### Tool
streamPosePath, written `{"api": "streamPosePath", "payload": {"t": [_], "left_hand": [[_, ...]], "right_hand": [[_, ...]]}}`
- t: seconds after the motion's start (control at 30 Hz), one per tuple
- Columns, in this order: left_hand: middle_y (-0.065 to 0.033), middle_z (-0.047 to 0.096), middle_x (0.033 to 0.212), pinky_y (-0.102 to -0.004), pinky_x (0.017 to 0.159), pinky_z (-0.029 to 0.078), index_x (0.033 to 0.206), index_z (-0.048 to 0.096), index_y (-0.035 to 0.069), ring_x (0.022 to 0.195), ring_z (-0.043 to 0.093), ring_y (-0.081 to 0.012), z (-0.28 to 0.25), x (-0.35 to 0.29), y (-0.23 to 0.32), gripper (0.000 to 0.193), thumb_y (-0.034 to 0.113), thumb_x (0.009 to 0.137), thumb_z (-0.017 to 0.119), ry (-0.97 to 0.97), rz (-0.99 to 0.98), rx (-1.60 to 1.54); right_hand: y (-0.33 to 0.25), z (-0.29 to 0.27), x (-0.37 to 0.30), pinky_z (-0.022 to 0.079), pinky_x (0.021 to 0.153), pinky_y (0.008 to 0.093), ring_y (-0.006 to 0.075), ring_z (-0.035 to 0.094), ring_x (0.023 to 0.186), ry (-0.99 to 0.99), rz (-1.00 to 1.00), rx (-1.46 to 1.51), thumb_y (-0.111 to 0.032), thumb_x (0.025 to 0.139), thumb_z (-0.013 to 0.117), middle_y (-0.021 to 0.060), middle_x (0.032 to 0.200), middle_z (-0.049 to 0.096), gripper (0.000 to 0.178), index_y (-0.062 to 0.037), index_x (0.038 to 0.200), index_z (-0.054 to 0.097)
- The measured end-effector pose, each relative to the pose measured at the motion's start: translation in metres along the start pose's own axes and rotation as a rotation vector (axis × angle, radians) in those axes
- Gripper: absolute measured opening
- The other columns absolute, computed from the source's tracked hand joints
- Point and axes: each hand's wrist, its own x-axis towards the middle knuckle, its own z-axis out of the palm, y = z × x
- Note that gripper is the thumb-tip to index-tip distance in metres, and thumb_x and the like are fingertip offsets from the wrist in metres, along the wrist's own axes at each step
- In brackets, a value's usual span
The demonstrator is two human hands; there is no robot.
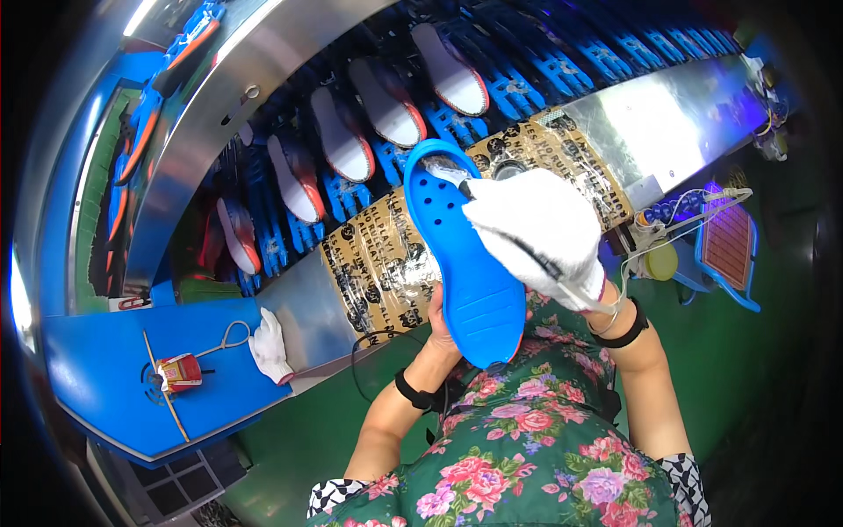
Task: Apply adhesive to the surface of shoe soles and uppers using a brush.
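My left hand (438, 318) grips the edge of a blue shoe sole (465, 263), thumb side showing and the other fingers under it. The sole is tilted, its holed toe end pointing away from me. My right hand (549, 233) wears a white cloth glove and is closed over the sole's right side. From its fingertips a small tool with a pale, shiny tip (444, 169) and a dark collar reaches onto the toe. The glove hides the rest of that tool, so its kind is unclear.
A curved line of blue racks (518, 95) carries several pale soles with red edges (340, 136). Printed tape covers the metal ledge (373, 272). At left, a blue table (97, 351) bears a red box (182, 373) and a white glove (270, 347). A cable hangs beside my right wrist.
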Motion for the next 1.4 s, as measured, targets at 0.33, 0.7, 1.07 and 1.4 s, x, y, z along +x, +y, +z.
{"api": "streamPosePath", "payload": {"t": [0.33, 0.7, 1.07, 1.4], "left_hand": [[-0.0153, 0.033, 0.162, -0.0571, 0.12, 0.031, 0.162, 0.022, 0.016, 0.146, 0.038, -0.0372, -0.014, 0.006, 0.0, 0.093, 0.073, 0.093, 0.046, -0.293, 0.131, -0.439], [-0.0167, 0.039, 0.158, -0.0555, 0.119, 0.034, 0.16, 0.025, 0.013, 0.143, 0.042, -0.0364, -0.006, 0.026, 0.013, 0.097, 0.077, 0.091, 0.047, 0.193, 0.319, 0.104], [-0.0157, 0.042, 0.155, -0.0653, 0.111, 0.04, 0.16, 0.022, 0.016, 0.134, 0.046, -0.0505, 0.014, 0.054, 0.026, 0.102, 0.077, 0.086, 0.058, 0.038, 0.405, -0.086], [-0.0237, 0.044, 0.151, -0.0698, 0.105, 0.043, 0.158, 0.025, 0.013, 0.129, 0.05, -0.0517, 0.02, 0.057, 0.035, 0.106, 0.078, 0.083, 0.061, -0.209, 0.231, -0.364]], "right_hand": [[-0.013, 0.007, -0.025, 0.056, 0.075, 0.0367, 0.0268, 0.072, 0.084, 0.032, 0.122, 0.092, -0.002, 0.076, 0.079, 0.0127, 0.099, 0.076, 0.026, -0.0057, 0.101, 0.077], [-0.015, 0.021, -0.061, 0.057, 0.08, 0.0366, 0.0262, 0.073, 0.09, 0.176, 0.432, 0.313, -0.004, 0.079, 0.078, 0.0125, 0.103, 0.076, 0.024, -0.0063, 0.103, 0.078], [-0.017, 0.01, -0.065, 0.057, 0.079, 0.0373, 0.0266, 0.073, 0.091, 0.058, 0.248, 0.232, -0.002, 0.08, 0.077, 0.0128, 0.1, 0.077, 0.019, -0.0049, 0.098, 0.078], [-0.022, 0.01, -0.08, 0.058, 0.076, 0.0375, 0.0271, 0.072, 0.09, -0.137, 0.056, 0.174, -0.008, 0.079, 0.078, 0.0084, 0.105, 0.076, 0.027, -0.0106, 0.106, 0.077]]}}
